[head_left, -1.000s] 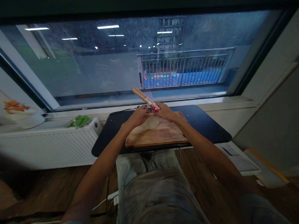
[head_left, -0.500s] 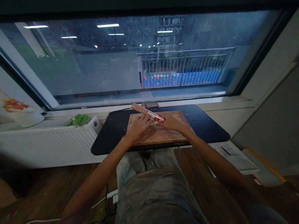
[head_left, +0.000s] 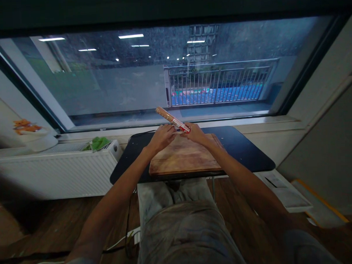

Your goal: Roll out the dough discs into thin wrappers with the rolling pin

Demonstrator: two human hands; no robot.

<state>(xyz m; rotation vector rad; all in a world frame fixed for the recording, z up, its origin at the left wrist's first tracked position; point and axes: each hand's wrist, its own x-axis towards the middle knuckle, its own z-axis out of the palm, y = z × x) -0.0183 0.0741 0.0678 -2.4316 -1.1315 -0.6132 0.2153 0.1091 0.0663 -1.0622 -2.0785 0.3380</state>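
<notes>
Both bare hands of the person are raised close together, near the far edge of a brown rectangular wooden board, which lies flat on a black surface [head_left: 247, 156] with rounded corners. The right hand [head_left: 195, 133] has its fingers closed around the lower end of a slim pinkish-brown stick in a red-and-white printed wrapper [head_left: 173, 119]. The stick slants upward to the left, its far end rising clear of both hands and standing against the window [head_left: 118, 87] behind. The left hand [head_left: 163, 136] has its fingers curled inward, just beside the right; whether it pinches anything cannot be determined. A thin pale strip [head_left: 178, 132] shows between the fingertips (its material is too small to identify). The wooden board [head_left: 185, 159] is bare across its near portion and carries darker staining. To the left stands a white ribbed radiator [head_left: 67, 175], with a crumpled bright-green item [head_left: 100, 143] on its top and a rounded white vessel [head_left: 40, 142] farther left. Beyond the glass, a metal railing [head_left: 220, 83] is visible.
</notes>
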